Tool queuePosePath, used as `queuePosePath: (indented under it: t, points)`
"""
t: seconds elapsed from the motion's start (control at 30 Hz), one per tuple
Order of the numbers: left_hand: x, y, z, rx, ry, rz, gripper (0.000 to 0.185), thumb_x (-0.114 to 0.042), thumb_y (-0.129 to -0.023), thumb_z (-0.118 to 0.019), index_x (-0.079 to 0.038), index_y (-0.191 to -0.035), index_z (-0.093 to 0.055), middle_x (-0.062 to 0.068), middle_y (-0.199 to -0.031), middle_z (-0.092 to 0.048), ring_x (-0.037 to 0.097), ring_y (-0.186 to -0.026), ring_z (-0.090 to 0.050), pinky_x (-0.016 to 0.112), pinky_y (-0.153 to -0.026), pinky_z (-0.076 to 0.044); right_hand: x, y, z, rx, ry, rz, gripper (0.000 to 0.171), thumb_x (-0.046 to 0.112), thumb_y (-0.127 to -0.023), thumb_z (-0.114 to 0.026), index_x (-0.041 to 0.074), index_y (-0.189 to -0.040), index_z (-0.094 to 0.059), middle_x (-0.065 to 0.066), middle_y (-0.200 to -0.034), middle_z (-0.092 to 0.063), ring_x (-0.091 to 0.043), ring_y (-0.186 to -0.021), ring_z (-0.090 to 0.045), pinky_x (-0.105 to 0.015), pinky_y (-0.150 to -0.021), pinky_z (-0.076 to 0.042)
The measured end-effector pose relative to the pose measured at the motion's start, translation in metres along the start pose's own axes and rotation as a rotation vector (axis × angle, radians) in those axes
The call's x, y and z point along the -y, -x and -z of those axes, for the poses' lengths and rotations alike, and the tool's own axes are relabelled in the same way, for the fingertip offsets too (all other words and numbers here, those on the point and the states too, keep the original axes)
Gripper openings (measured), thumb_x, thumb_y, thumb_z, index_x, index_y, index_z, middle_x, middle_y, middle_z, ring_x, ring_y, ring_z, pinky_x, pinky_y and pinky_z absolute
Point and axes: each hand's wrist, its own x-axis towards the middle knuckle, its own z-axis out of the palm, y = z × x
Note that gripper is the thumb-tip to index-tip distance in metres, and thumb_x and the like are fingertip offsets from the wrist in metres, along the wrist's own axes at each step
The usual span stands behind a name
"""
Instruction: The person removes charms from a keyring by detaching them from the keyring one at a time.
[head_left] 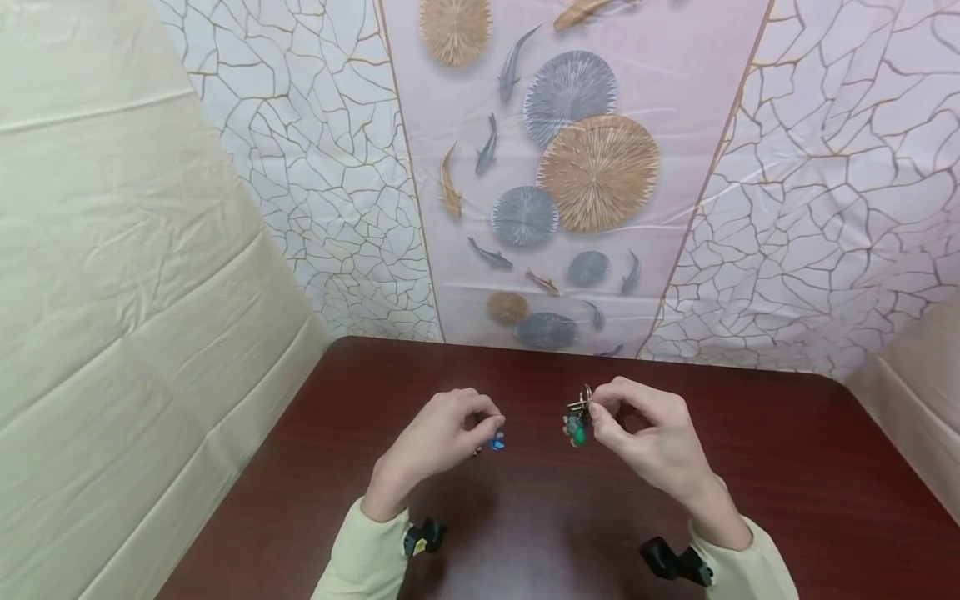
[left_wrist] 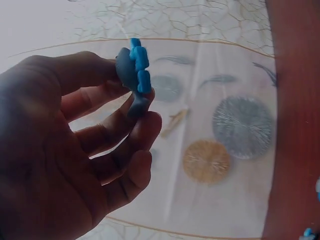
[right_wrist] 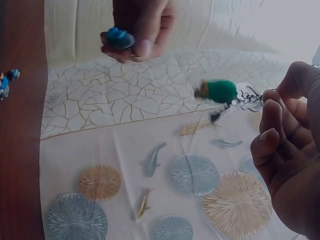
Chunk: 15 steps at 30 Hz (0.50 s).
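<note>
Above the near middle of the table, I note my left hand pinching a blue charm and right hand pinching a key ring, seemingly with a green charm; either light fingertip grip could slip.

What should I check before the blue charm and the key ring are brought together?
1. Left hand pinches the blue charm at its fingertips: ok.
2. Right hand pinches the key ring: ok.
3. Green charm hangs from the ring beside the right hand, free of the fingers: ok.
4. The two hands are apart, with a gap between the charms: ok.
5. Both are held above the table, not resting on it: ok.
6. Whether the ring is open, or the blue charm has a loop: cannot tell, too small and blurred.
</note>
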Motion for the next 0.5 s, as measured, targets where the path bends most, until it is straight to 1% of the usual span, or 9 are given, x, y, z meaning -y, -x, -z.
queuePosePath:
  t: [0.1, 0.2, 0.3, 0.4, 0.5]
  points:
    - [0.003, 0.001, -0.004, 0.037, 0.005, 0.047, 0.01, -0.026, -0.095, -0.064, -0.021, -0.091, -0.072, -0.015, -0.077, -0.061, 0.002, -0.068, -0.053, 0.02, -0.065, -0.046, 0.0, 0.001, 0.0, 0.005, 0.001, -0.018, 0.032, -0.023, -0.071, -0.063, 0.006, -0.085, -0.065, 0.003, -0.072, -0.057, -0.002, -0.062, -0.052, -0.018, -0.045, -0.041]
    - [0.007, 0.002, -0.01, 0.066, 0.012, 0.076, 0.011, -0.027, -0.095, -0.064, -0.021, -0.091, -0.072, -0.014, -0.075, -0.061, 0.003, -0.067, -0.052, 0.02, -0.064, -0.045, 0.001, 0.001, 0.0, 0.02, -0.015, -0.031, 0.031, -0.023, -0.073, -0.063, 0.005, -0.086, -0.066, 0.001, -0.072, -0.059, -0.002, -0.062, -0.055, -0.017, -0.046, -0.043]
    - [0.013, 0.002, -0.018, 0.084, 0.011, 0.08, 0.01, -0.026, -0.095, -0.064, -0.02, -0.091, -0.071, -0.013, -0.074, -0.061, 0.003, -0.066, -0.052, 0.019, -0.062, -0.045, 0.003, 0.001, 0.002, 0.024, -0.005, -0.056, 0.03, -0.022, -0.075, -0.063, 0.005, -0.086, -0.066, 0.001, -0.073, -0.061, -0.001, -0.063, -0.057, -0.017, -0.048, -0.046]
    - [0.019, 0.001, -0.025, 0.103, 0.003, 0.074, 0.011, -0.025, -0.096, -0.063, -0.02, -0.091, -0.071, -0.013, -0.072, -0.061, 0.003, -0.065, -0.051, 0.019, -0.062, -0.044, 0.005, 0.002, 0.003, 0.023, 0.024, -0.091, 0.029, -0.02, -0.076, -0.063, 0.007, -0.086, -0.066, 0.003, -0.073, -0.06, 0.001, -0.063, -0.056, -0.017, -0.048, -0.046]
    - [0.023, 0.0, -0.033, 0.143, -0.001, 0.085, 0.012, -0.025, -0.096, -0.062, -0.02, -0.091, -0.071, -0.014, -0.07, -0.06, 0.002, -0.063, -0.049, 0.019, -0.06, -0.043, 0.006, 0.002, 0.004, 0.029, 0.033, -0.121, 0.029, -0.019, -0.077, -0.063, 0.008, -0.087, -0.066, 0.004, -0.073, -0.06, 0.001, -0.063, -0.056, -0.017, -0.049, -0.046]
